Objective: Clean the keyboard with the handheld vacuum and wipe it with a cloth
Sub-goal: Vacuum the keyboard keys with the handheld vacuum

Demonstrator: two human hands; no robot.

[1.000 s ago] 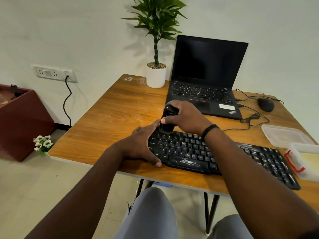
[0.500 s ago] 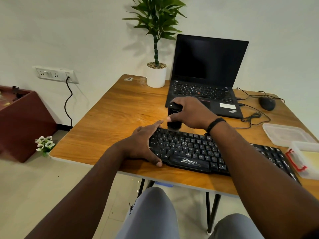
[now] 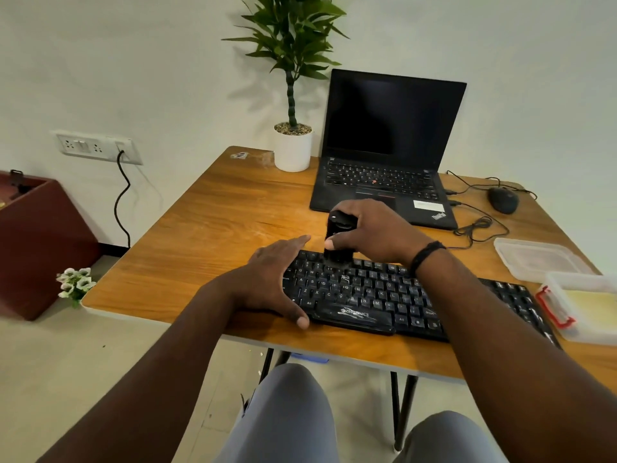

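While your right hand (image 3: 374, 233) grips the vacuum (image 3: 338, 236) upright on the keyboard's (image 3: 377, 295) far-left keys, your left hand (image 3: 272, 279), fingers straight, steadies its left end.

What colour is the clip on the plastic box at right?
Red clip, seen in the head view.

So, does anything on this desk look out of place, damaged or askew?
Little stands out. The keyboard lies skewed to the table edge, and a small scrap sits near the plant pot. No spill or damage shows.
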